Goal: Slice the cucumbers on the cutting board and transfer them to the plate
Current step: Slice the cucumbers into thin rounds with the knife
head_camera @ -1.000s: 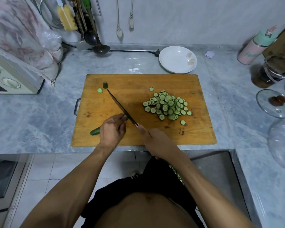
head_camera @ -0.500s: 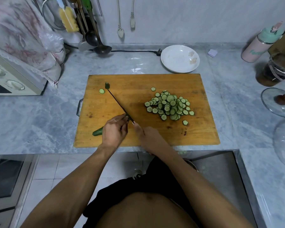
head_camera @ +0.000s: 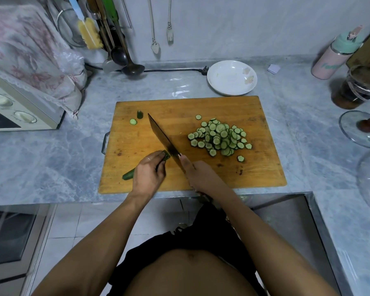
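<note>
Knife (head_camera: 163,137) now lifted & tilted vs 0.5 s ago; R hand (head_camera: 198,173) grips handle; L hand (head_camera: 146,175) pins cucumber (head_camera: 129,174) on board (head_camera: 265,167); slice pile (head_camera: 219,136) unmoved, plate (head_camera: 231,77) empty; slicing continues

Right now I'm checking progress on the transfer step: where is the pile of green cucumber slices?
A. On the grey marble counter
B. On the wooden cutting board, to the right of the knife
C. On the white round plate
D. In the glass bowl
B: the pile of green cucumber slices lies on the wooden cutting board, right of the knife; the white round plate holds none.
</note>
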A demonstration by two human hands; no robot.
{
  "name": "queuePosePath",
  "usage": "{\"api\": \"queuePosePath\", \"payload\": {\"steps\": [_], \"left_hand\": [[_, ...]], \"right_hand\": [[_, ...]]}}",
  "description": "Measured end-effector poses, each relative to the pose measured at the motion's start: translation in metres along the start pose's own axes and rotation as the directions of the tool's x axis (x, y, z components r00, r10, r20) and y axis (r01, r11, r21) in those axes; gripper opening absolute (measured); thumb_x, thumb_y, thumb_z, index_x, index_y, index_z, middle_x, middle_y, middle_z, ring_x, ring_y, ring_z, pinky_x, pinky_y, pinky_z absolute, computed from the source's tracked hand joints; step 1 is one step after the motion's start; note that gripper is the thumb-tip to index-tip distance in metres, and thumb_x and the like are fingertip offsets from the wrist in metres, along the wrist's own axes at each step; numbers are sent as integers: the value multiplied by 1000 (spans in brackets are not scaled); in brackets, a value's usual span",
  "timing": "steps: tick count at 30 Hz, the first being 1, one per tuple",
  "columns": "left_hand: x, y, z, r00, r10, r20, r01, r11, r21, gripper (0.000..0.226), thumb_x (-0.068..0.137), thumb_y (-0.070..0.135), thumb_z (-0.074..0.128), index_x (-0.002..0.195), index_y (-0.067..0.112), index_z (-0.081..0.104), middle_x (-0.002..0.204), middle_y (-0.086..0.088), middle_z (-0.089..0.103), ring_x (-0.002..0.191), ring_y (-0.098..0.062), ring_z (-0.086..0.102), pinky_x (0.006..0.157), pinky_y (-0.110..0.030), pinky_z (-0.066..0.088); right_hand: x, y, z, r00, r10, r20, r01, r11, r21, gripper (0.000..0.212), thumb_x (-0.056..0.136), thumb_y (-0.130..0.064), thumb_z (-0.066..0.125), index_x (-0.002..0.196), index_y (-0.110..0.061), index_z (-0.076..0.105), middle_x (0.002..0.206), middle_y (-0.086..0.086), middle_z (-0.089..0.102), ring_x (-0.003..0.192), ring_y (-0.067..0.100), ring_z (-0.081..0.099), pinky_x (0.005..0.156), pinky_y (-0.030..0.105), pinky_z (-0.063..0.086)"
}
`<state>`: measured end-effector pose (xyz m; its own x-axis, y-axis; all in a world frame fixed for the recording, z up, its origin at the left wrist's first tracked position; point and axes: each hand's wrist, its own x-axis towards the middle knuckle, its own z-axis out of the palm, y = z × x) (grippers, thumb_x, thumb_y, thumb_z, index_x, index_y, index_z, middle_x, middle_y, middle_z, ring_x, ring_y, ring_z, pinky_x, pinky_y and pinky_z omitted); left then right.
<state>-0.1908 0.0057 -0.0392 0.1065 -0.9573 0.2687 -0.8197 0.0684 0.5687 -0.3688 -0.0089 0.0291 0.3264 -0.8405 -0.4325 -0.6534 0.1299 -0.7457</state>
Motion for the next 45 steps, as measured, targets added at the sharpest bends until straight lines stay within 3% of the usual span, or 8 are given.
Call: {"api": "queuePosePath", "payload": {"steps": [6,16,20,33,45], "left_hand": [[5,-4,-1,1000,-15,23,13,996,83,28,83,7,63,110,6,72,113,-8,70,103,-29,65,85,-37,55],[6,-8,0,998,-3,67,-3,996,93,31,83,13,55,109,7,73,116,-5,69,103,-27,63,81,-32,54],[6,-8,1,998,6,68,-13,994,104,31,85,17,50,103,6,73,114,-3,70,97,-27,62,74,-29,50],[6,-9,3,998,-15,60,11,998,65,32,82,12,54,107,4,73,114,-10,70,103,-28,64,87,-35,53],[5,1,2,999,-49,-15,49,999,0,29,81,6,58,105,1,73,109,-12,71,101,-27,66,92,-24,46]], "right_hand": [[-15,-1,-1,997,-63,35,66,993,-98,68,104,-55,20,55,-13,41,53,4,46,51,16,46,50,29,32],[-29,-5,-4,994,-102,45,107,988,-114,65,103,-55,24,60,-11,44,59,6,50,57,17,48,52,32,32],[-28,-3,2,996,-69,53,76,988,-138,65,101,-60,23,62,-14,47,64,6,51,67,24,53,64,31,35],[-6,-10,12,997,-48,60,56,990,-131,68,104,-56,19,57,-14,45,60,4,50,57,13,47,60,31,31],[-1,-10,5,998,-55,12,56,995,-85,66,104,-53,22,57,-13,44,57,3,49,55,13,47,51,28,30]]}}
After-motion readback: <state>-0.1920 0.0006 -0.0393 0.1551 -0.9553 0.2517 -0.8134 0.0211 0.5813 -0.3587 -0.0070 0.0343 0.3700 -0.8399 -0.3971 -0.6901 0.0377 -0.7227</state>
